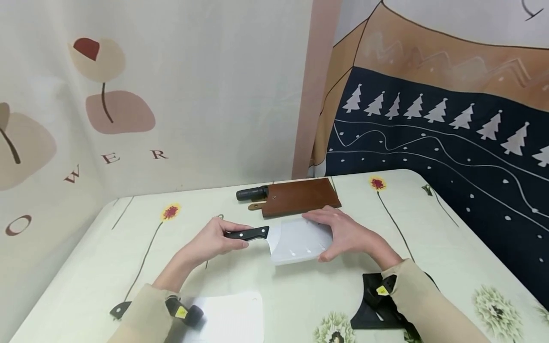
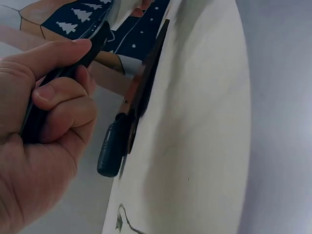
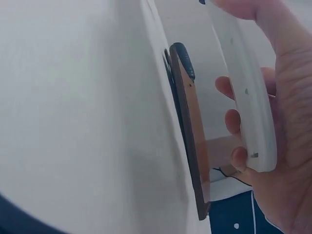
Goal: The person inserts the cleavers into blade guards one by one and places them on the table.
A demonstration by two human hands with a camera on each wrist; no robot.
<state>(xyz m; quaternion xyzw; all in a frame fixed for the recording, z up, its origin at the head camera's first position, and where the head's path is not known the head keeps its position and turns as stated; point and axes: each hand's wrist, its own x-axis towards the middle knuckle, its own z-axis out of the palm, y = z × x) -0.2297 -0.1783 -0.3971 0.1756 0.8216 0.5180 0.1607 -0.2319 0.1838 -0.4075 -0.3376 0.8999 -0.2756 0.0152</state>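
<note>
A cleaver (image 1: 249, 233) with a black riveted handle is held up over the table, edge toward me. My left hand (image 1: 212, 240) grips its handle, fingers curled round it in the left wrist view. Over the blade sits a translucent white blade guard (image 1: 302, 242), hiding most of the metal. My right hand (image 1: 343, 232) holds the guard's far end, thumb on the lower edge and fingers at the top. From the right wrist view, the guard (image 3: 253, 107) lies between thumb and fingertips.
Behind the cleaver lies a brown sheath (image 1: 302, 195) with a black-handled tool (image 1: 252, 193) beside it. A white sheet or board (image 1: 240, 317) is under my left forearm, a black angular object (image 1: 364, 312) under the right. A small black piece (image 1: 119, 309) lies far left.
</note>
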